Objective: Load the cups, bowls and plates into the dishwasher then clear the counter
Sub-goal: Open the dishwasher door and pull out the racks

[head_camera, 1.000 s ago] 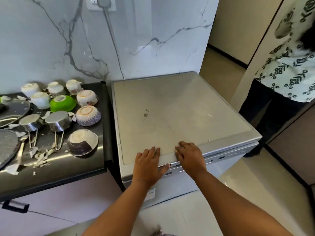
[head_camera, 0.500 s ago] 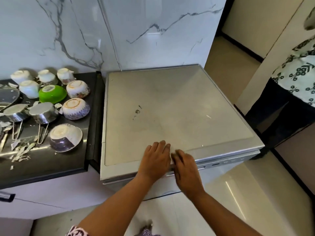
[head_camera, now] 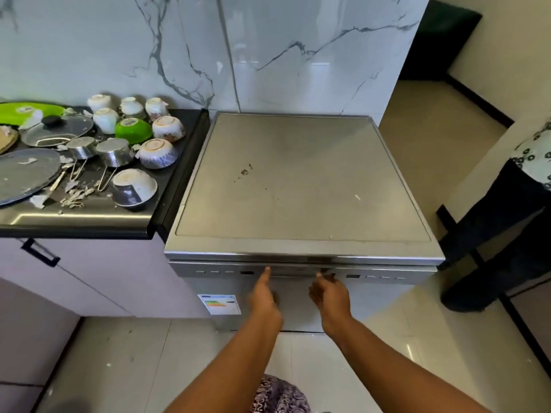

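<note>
Closed silver dishwasher (head_camera: pixel 298 186), nothing loaded; white cups (head_camera: pixel 105 119) and patterned bowls (head_camera: pixel 157 152) sit upturned at the dark tabletop's (head_camera: pixel 89 217) right edge; left hand's (head_camera: pixel 264 298) fingers (head_camera: pixel 266 274) reach straight to its door, right hand's (head_camera: pixel 331 295) grip unclear.

Left hand (head_camera: pixel 264 298) and right hand (head_camera: pixel 330 296) bare; purple-patterned garment (head_camera: pixel 278 394) worn.

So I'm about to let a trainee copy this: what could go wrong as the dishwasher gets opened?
1. The left hand and right hand reach the closed dishwasher at its door's top edge from straight in front; a drop-down door could swing onto the person's legs.
2. A bystander stands by its right front corner and may get bumped.
3. The upturned brown-and-white bowl sits near the counter front edge among scraps; a careless grab could knock it off.
</note>
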